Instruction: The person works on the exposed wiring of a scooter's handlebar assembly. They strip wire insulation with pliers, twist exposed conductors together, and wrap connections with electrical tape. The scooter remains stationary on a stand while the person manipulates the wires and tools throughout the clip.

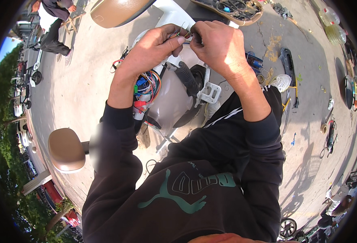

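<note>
Both hands are up at the far side, over the white scooter body. My left hand and right hand are pinching the thin wire ends between fingertips, strands running left-right, both equally close.

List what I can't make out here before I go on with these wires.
- Wire ends: head view, pinched between left hand and right hand; fingers hide the joint.
- Wire bundle: left forearm hides where it runs.
- Scooter body: top cut off by the edge.
- Floor tools: too small.
</note>
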`<state>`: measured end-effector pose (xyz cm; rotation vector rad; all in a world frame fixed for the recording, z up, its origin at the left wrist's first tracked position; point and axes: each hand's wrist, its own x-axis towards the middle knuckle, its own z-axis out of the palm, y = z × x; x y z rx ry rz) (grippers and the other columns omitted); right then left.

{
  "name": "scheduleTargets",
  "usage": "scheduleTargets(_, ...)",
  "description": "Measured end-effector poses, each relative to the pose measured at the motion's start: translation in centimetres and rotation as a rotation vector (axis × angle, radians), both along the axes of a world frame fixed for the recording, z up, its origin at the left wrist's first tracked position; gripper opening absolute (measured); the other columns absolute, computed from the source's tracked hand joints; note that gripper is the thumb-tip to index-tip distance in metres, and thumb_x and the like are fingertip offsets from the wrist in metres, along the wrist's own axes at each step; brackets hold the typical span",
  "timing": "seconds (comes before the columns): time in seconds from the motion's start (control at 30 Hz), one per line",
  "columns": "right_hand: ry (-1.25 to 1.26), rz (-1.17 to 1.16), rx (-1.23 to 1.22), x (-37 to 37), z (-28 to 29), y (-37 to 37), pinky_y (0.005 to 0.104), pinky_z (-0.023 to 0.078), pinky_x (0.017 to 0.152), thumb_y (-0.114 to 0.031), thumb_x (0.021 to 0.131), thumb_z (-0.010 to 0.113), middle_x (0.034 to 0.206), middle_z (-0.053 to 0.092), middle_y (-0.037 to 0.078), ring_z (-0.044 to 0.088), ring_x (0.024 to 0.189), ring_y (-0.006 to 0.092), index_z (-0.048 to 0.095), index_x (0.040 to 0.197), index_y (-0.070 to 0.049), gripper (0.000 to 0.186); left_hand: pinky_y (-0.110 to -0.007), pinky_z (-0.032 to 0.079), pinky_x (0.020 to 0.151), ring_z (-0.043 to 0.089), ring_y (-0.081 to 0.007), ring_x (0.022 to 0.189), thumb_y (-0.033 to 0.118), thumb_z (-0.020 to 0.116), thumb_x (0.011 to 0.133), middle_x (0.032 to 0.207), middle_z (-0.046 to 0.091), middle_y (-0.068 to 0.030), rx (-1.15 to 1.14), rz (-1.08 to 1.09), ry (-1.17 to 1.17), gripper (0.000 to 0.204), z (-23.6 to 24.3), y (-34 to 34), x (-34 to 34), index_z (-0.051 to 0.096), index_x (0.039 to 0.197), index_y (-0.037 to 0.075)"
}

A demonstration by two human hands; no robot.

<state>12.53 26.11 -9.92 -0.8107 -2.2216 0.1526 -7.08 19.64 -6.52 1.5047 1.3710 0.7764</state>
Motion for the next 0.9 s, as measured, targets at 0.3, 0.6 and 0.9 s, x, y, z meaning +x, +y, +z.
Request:
scheduleTargets(0.3,-0.27,-0.597,-0.16,6.8,-1.2,9.4,0.0482,0.058,0.075,-0.029,0.091,0.068,0.086,0.076,0.013,0.074,0.083,0.0338,0.077,0.096,-0.013,0.02,-0.019,0.034,0.059,0.043,-0.003,0.065,0.023,0.058,0.106,0.081,0.058,0.0019,0.0,0.024,-0.007,0.03,1.0,0.6,0.6,0.064,0.127,0.002)
scheduleTargets(0.6,-0.062,-0.254,-0.438,6.3,-0.8,5.8,0.04,0.058,0.079,-0.015,0.09,0.075,0.092,0.078,0.009,0.074,0.089,0.0321,0.079,0.106,-0.012,0.017,-0.018,0.034,0.058,0.041,-0.0018,0.064,0.019,0.057,0.106,0.084,0.063,0.0002,-0.007,0.106,-0.012,0.027,1.0,0.5,0.5,0.062,0.126,0.001)
scheduleTargets(0.9,0.043,-0.023,-0.316,4.7,0.1,2.5,0.0417,0.057,0.082,-0.013,0.088,0.072,0.094,0.076,0.01,0.072,0.091,0.0328,0.077,0.107,-0.008,0.021,-0.018,0.033,0.057,0.041,-0.0015,0.064,0.021,0.057,0.106,0.083,0.062,0.0008,-0.025,0.114,-0.043,0.028,0.0,0.4,-0.1,0.062,0.126,0.002)
